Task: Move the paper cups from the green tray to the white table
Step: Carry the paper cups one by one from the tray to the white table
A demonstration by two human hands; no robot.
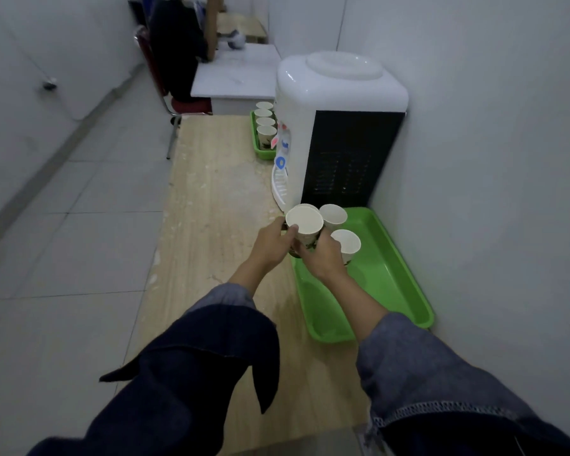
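Both hands were on one paper cup [305,225], raised over the near green tray's [399,274] far-left corner. Left hand [272,241] gripped its left side, right hand [320,258] wrapped the lower right. Two more cups [333,214] stood in the tray's far end, one just right of the right hand, one behind it. Tray sat at the wooden bench's [218,199] right edge, against the water dispenser [336,126]. Beyond the dispenser, a second green tray [255,139] held a row of four cups [266,133]. White table [237,74] adjoined the bench's far edge.
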